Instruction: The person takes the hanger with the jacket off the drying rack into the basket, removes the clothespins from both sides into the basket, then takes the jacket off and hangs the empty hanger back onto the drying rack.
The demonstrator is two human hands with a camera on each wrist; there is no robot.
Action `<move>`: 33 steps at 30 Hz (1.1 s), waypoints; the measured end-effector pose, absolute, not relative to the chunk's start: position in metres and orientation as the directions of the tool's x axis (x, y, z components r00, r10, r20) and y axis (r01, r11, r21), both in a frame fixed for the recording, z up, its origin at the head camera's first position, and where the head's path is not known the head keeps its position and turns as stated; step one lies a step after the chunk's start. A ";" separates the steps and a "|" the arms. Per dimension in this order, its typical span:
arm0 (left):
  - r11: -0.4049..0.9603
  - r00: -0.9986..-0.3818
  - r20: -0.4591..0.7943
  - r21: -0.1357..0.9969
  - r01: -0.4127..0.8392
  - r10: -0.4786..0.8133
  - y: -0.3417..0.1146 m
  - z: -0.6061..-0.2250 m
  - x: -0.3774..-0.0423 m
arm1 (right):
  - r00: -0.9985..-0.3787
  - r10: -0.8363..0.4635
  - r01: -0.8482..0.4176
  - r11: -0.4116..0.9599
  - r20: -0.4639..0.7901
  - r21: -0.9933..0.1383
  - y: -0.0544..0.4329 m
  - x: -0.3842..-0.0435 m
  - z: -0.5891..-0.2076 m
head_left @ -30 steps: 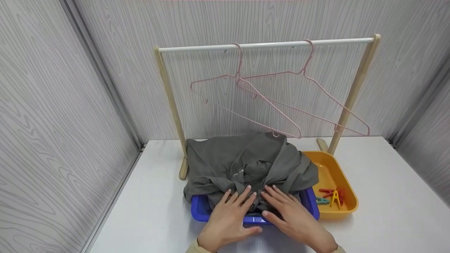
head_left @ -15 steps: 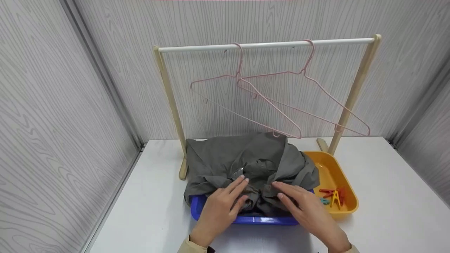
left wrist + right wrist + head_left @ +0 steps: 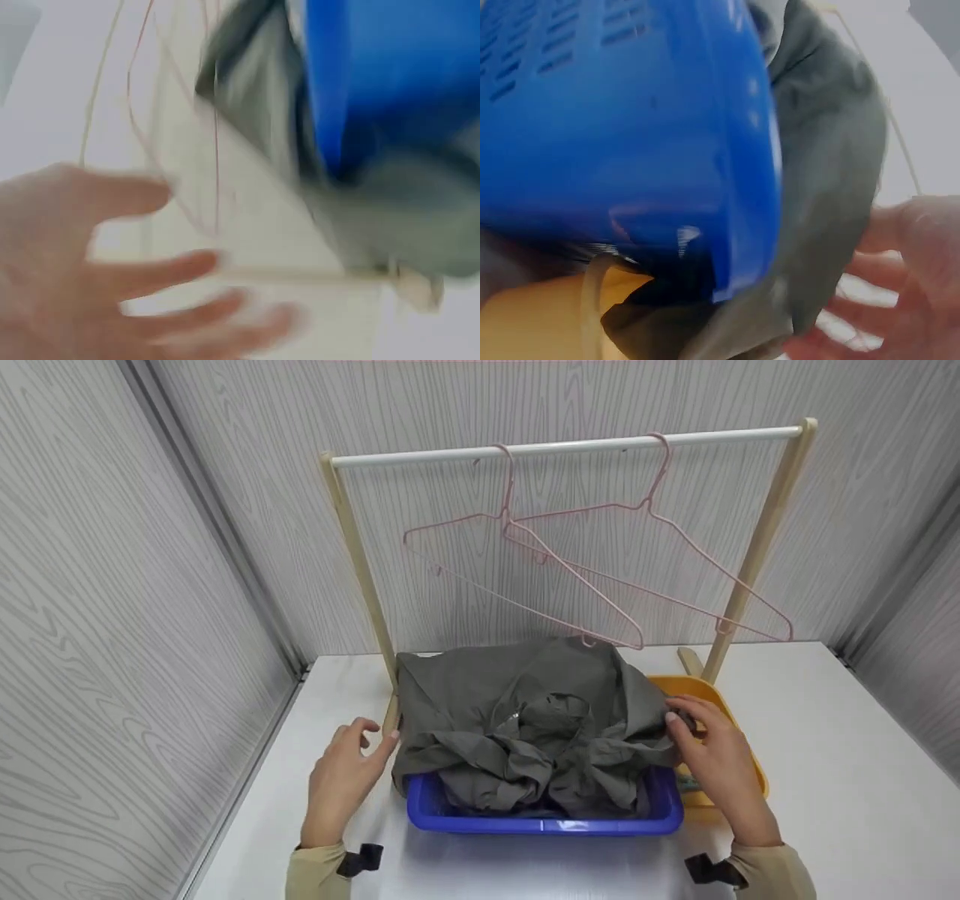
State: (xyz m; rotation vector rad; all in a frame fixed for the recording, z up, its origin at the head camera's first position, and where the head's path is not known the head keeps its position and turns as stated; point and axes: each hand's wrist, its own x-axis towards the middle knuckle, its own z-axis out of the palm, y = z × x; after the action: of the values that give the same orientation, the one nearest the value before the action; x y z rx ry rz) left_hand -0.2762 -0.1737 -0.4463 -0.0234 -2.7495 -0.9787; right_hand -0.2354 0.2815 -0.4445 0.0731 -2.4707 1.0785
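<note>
A crumpled dark grey cloth garment lies heaped in a blue plastic basket and hangs over its back and sides. My left hand is just left of the heap, fingers loosely bent and holding nothing; in the left wrist view its spread fingers are apart from the cloth. My right hand is at the heap's right edge, above the yellow tray. In the right wrist view its fingers pass partly behind the hanging cloth; whether they press it is hard to tell.
Behind the basket stands a rack with wooden posts and a white rail. Two pink hangers hang from it over the cloth. A clothespin shows in the tray, partly hidden by my right hand. Panels enclose the white table.
Both hands have left the middle of the cloth and moved apart, the left to the heap's left side, the right to its right edge. The cloth's front folds now lie gathered inside the basket.
</note>
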 end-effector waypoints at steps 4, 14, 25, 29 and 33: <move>0.732 -0.996 -0.086 0.679 -0.058 0.000 -0.193 -0.457 -0.283 | -0.961 0.183 -0.035 0.660 0.205 -0.751 0.288 -0.238 -0.443; 0.431 -0.952 -0.164 0.901 -0.038 0.259 -0.174 -0.485 -0.298 | -0.988 0.123 0.008 0.644 0.093 -0.765 0.279 -0.249 -0.456; 0.411 -0.982 0.055 0.903 0.126 0.181 -0.161 -0.493 -0.301 | -0.961 0.058 -0.153 0.699 0.269 -0.699 0.282 -0.258 -0.476; 0.426 -0.985 0.107 0.891 0.157 0.138 -0.160 -0.495 -0.302 | -0.960 0.108 -0.110 0.700 0.258 -0.705 0.287 -0.256 -0.475; 0.385 -0.985 0.141 0.908 0.167 0.094 -0.158 -0.497 -0.306 | -0.952 0.133 -0.104 0.708 0.277 -0.698 0.289 -0.256 -0.473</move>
State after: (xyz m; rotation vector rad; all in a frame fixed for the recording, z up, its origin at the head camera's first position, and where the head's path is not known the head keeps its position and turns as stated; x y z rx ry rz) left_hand -0.3058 -0.1576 -0.4973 -0.2418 -2.5587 -1.6891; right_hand -0.2562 0.2895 -0.4733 -0.0234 -2.6099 1.0937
